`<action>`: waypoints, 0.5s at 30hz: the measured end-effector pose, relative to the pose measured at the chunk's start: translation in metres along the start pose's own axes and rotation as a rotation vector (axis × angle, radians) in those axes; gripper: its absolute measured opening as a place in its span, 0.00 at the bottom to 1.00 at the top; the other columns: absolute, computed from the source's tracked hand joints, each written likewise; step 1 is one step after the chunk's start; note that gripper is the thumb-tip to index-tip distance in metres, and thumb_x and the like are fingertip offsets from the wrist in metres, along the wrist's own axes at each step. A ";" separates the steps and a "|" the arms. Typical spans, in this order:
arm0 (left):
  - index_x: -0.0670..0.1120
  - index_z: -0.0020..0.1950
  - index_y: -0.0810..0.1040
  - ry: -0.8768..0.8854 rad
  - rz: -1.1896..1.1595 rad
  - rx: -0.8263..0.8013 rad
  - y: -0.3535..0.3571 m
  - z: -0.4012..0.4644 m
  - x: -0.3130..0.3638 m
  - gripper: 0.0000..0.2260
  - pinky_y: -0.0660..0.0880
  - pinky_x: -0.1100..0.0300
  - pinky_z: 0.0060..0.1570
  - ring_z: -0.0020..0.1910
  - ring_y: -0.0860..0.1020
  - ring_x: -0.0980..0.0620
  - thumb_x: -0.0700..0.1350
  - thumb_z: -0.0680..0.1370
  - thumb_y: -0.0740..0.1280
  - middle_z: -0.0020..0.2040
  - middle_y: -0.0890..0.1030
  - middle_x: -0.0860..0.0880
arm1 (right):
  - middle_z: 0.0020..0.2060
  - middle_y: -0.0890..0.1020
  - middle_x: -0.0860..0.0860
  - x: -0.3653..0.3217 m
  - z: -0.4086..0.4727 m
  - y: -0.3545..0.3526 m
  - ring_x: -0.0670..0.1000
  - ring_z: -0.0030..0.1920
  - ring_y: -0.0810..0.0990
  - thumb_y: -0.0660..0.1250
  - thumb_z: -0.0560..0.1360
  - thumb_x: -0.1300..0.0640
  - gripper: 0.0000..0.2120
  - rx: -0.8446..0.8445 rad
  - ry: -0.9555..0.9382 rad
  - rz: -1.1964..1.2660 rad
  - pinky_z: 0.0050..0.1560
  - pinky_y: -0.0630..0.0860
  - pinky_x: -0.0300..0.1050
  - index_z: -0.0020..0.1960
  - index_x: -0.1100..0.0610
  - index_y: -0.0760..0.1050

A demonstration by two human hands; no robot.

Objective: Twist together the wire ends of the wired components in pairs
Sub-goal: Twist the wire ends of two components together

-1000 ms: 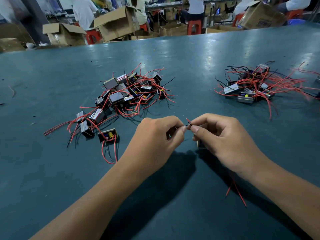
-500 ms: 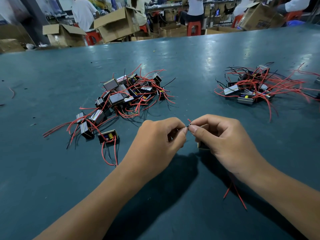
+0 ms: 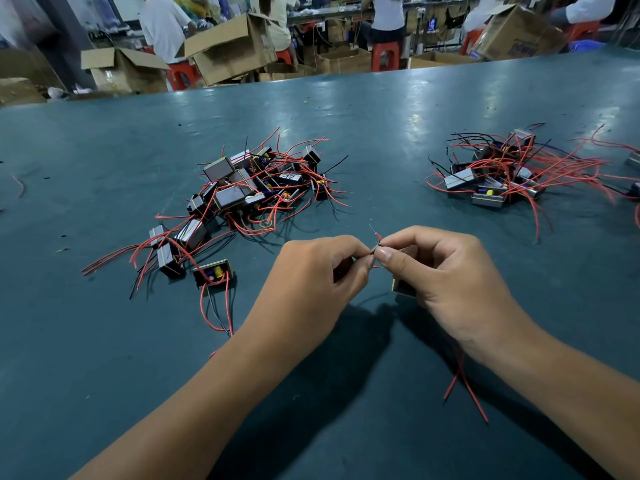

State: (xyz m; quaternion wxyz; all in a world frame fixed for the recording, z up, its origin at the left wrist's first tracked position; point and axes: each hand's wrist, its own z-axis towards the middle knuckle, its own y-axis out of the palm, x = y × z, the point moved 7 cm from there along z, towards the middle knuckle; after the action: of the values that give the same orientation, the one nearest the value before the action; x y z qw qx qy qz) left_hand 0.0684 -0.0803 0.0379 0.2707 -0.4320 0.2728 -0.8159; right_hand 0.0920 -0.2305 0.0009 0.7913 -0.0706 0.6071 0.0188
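My left hand and my right hand meet fingertip to fingertip above the teal table. Between thumbs and forefingers they pinch the thin wire ends of one wired component; a short red tip sticks up there. The component's small box shows partly under my right palm. Its red leads trail out below my right wrist. A pile of boxed components with red and black wires lies to the left. A second pile lies at the right.
One open component with looping wires lies apart at the left pile's near edge. Beyond the table's far edge stand cardboard boxes, red stools and seated people. Another component lies at the right border.
Both hands stay pinched together at the same spot. The fingers have shifted slightly on the wire ends, and the red tip stands a bit higher between them.
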 end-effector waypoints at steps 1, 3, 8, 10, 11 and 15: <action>0.45 0.42 0.83 0.004 0.003 0.000 0.000 0.000 0.001 0.05 0.62 0.68 0.30 0.30 0.69 0.55 0.41 0.78 0.71 0.29 0.73 0.55 | 0.26 0.74 0.52 0.000 0.000 0.000 0.49 0.29 0.68 0.73 0.74 0.56 0.03 0.002 0.000 -0.002 0.29 0.64 0.39 0.42 0.54 0.83; 0.45 0.42 0.83 0.017 0.008 0.001 0.000 0.000 0.002 0.05 0.62 0.68 0.30 0.30 0.70 0.54 0.41 0.78 0.71 0.29 0.74 0.55 | 0.26 0.75 0.52 -0.001 0.000 0.000 0.49 0.29 0.68 0.73 0.75 0.57 0.04 0.006 0.001 -0.001 0.29 0.64 0.39 0.42 0.55 0.83; 0.44 0.43 0.83 0.041 0.031 -0.004 0.002 -0.001 0.005 0.04 0.63 0.69 0.31 0.32 0.71 0.55 0.40 0.77 0.71 0.30 0.74 0.56 | 0.27 0.77 0.54 -0.002 0.001 0.002 0.46 0.28 0.68 0.73 0.75 0.60 0.04 0.011 0.000 0.023 0.31 0.66 0.39 0.41 0.57 0.83; 0.45 0.42 0.83 0.025 0.017 -0.024 0.003 -0.002 0.005 0.04 0.63 0.72 0.32 0.30 0.71 0.58 0.41 0.77 0.72 0.29 0.74 0.57 | 0.26 0.76 0.48 -0.001 0.001 0.001 0.46 0.29 0.70 0.72 0.74 0.61 0.05 0.020 0.000 0.020 0.31 0.68 0.38 0.40 0.57 0.82; 0.45 0.42 0.83 0.015 0.011 -0.026 0.002 -0.003 0.004 0.04 0.63 0.73 0.32 0.30 0.71 0.59 0.42 0.77 0.72 0.28 0.73 0.59 | 0.26 0.76 0.46 -0.001 0.002 0.001 0.46 0.29 0.70 0.72 0.74 0.61 0.05 0.022 0.003 0.025 0.32 0.69 0.39 0.40 0.58 0.82; 0.47 0.45 0.82 0.015 -0.007 0.063 -0.010 0.000 0.007 0.04 0.65 0.75 0.36 0.32 0.73 0.63 0.45 0.78 0.68 0.33 0.76 0.60 | 0.28 0.75 0.50 -0.002 0.002 0.001 0.49 0.32 0.70 0.73 0.74 0.60 0.04 -0.017 0.005 0.004 0.37 0.68 0.47 0.40 0.57 0.82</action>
State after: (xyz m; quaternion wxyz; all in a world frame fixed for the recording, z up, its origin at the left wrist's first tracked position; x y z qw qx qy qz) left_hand 0.0629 -0.0775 0.0486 0.2794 -0.4181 0.2475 -0.8282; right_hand 0.0935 -0.2294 0.0034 0.7891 -0.0763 0.6090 0.0252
